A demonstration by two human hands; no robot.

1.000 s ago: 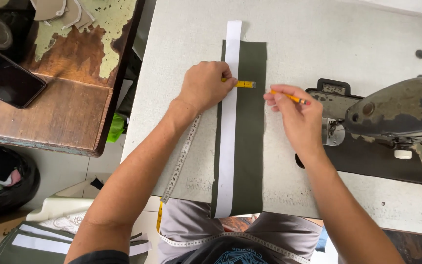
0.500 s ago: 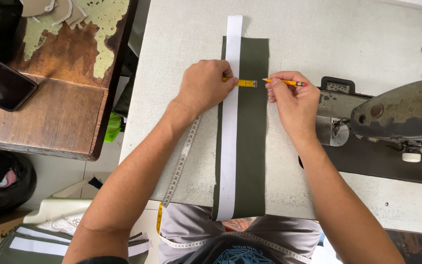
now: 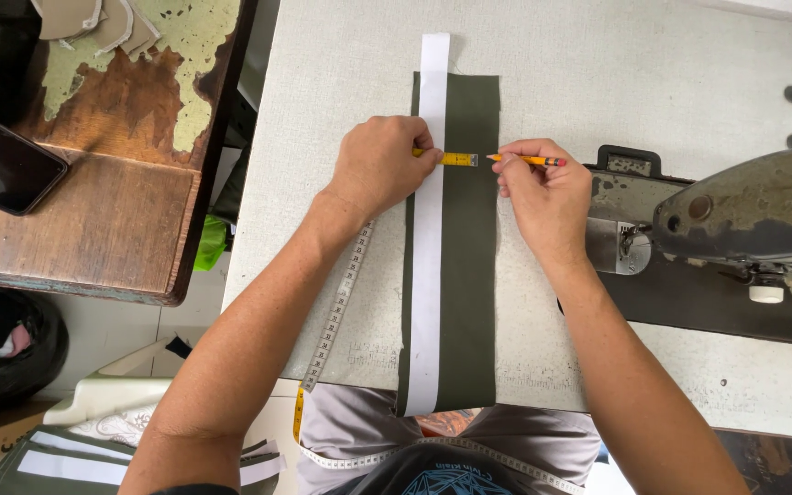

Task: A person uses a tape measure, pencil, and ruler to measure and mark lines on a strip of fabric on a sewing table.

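Observation:
A long dark green fabric strip (image 3: 469,293) lies lengthwise on the pale sewing table (image 3: 341,82), with a white strip (image 3: 427,275) running along its left side. My left hand (image 3: 379,165) presses the yellow end of a measuring tape (image 3: 456,159) across both strips; the rest of the tape (image 3: 336,312) trails back under my forearm and off the table's front edge. My right hand (image 3: 543,188) holds a yellow pencil (image 3: 526,160) with its tip at the tape's end on the fabric.
A grey worn sewing machine (image 3: 735,220) stands at the right on the table. At the left is a wooden side table (image 3: 93,220) with peeling paint and a dark phone (image 3: 2,165). Below it, a black bag (image 3: 2,348) and more green and white strips (image 3: 57,463) lie on the floor.
My right hand has moved left with the pencil, from beside the fabric's right edge to the tape's end. The left hand has stayed on the tape.

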